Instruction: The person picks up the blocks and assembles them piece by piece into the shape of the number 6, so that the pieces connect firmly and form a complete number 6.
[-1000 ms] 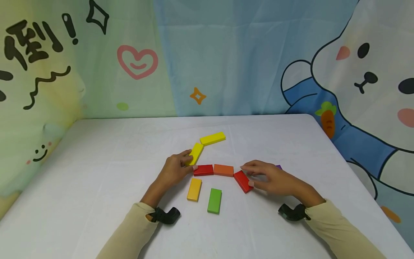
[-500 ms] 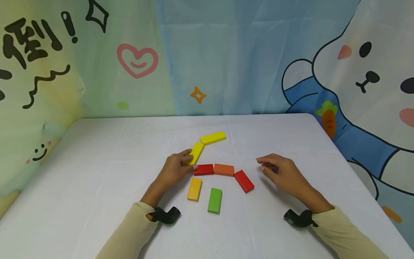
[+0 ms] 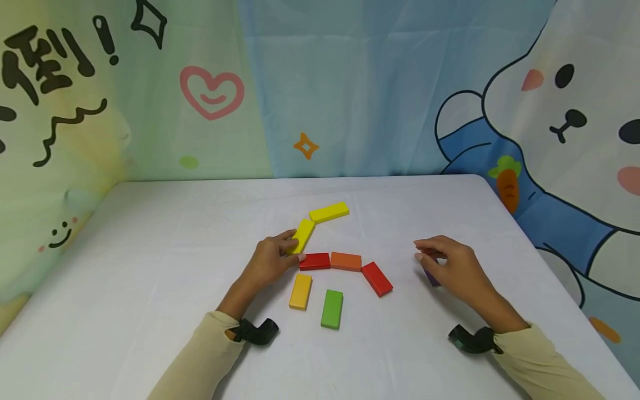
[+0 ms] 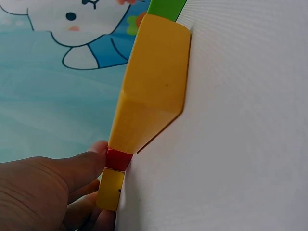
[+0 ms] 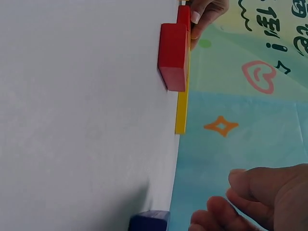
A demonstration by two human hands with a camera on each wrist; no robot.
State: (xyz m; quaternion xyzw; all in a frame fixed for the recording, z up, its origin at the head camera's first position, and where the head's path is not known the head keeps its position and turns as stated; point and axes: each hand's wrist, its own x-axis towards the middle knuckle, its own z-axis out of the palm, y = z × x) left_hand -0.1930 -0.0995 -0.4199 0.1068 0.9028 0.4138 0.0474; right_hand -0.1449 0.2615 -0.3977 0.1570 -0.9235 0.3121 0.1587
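Note:
My left hand is at the corner where a yellow block meets a red block. Its fingers curl at the yellow block's side, and its thumb lies on the red block's left end. In the left wrist view the yellow block's end shows beside that thumb. My right hand is bent over a purple block, partly hiding it in the head view. From the right wrist, the purple block appears apart from the fingertips, which hold nothing.
An orange block and a second red block continue the row. Another yellow block lies behind. Nearer me lie an amber block and a green block. A printed cloth backdrop hangs behind the white table.
My right hand has left the slanted red block and moved right to the purple block. My left hand and the other blocks stay put.

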